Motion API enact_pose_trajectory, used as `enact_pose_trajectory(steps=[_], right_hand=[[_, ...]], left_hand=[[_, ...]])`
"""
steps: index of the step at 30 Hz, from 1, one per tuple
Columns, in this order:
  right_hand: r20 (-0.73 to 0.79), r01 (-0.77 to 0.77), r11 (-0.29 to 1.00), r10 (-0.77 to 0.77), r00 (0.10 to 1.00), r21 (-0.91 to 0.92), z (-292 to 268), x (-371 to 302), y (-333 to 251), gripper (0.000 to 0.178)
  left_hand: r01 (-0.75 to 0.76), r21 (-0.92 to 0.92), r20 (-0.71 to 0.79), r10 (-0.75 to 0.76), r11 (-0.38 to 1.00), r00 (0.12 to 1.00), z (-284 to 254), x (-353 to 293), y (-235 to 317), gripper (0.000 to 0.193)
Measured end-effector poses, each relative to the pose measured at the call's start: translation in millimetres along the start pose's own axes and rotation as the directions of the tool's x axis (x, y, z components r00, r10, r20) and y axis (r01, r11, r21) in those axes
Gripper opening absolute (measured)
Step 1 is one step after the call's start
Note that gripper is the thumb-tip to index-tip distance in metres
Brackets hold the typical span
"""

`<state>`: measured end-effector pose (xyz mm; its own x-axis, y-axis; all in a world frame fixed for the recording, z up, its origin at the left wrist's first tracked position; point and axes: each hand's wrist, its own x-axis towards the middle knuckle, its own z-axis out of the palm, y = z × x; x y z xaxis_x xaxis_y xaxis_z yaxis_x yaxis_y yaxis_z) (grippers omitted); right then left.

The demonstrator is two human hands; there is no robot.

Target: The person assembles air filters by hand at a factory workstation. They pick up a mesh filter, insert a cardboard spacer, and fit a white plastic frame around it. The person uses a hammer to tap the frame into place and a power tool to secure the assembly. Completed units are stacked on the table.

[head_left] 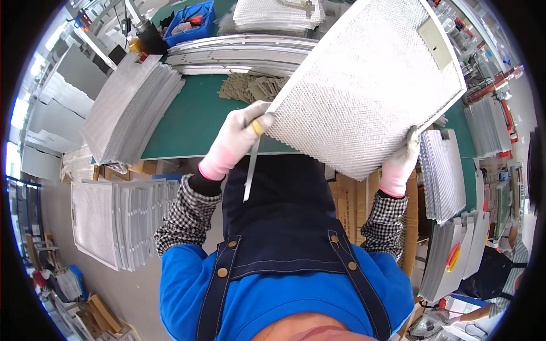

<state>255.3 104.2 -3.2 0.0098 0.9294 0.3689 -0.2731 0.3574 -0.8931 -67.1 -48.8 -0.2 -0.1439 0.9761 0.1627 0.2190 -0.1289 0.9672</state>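
Note:
A large silver mesh panel is held up, tilted, over the bench. A white frame strip runs along its left side, and a beige plate sits near its far right corner. My gloved left hand is closed at the left end of the frame, with something yellow at the fingers. From that same hand hangs a thin white metal strip, pointing down toward my apron. My gloved right hand grips the panel's right edge, its fingers partly behind the mesh. The panel's near edge shows bare mesh.
Stacked mesh panels stand at the green bench's left end, with more panels at right. Behind lie long white strips, a pile of beige pieces and a blue bin. Another person is at lower right.

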Motion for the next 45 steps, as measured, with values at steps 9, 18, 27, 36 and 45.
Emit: enact_pose_trajectory(steps=[9, 18, 27, 36, 45], right_hand=[[0.135, 0.471, 0.686, -0.484, 0.864, -0.554, -6.6, 22.5, -25.8, 0.047], [0.175, 0.261, 0.931, -0.222, 0.959, -0.254, 6.9, 58.1, -111.7, 0.056], [0.639, 0.106, 0.662, 0.651, 0.411, -0.742, 29.5, 63.5, -24.7, 0.052], [0.798, 0.297, 0.765, 0.602, -0.017, -0.571, 148.2, 30.4, 9.6, 0.052], [0.735, 0.422, 0.675, 0.677, -0.029, -0.605, 132.5, 51.6, -1.8, 0.029]], left_hand=[[-0.252, 0.686, -0.4, 0.642, 0.683, 0.654, 42.8, 13.6, -4.3, 0.051], [-0.158, -0.522, -0.274, 0.01, 0.838, 0.962, 111.6, 7.2, -21.7, 0.044], [0.071, 0.371, 0.781, -0.353, 0.926, 0.516, 82.6, -83.1, -36.1, 0.056], [-0.42, 0.874, 0.322, 0.355, 0.245, 0.878, -40.6, -0.7, 61.3, 0.034], [-0.344, 0.859, 0.277, 0.22, 0.378, 0.935, -65.6, -19.6, 10.3, 0.014]])
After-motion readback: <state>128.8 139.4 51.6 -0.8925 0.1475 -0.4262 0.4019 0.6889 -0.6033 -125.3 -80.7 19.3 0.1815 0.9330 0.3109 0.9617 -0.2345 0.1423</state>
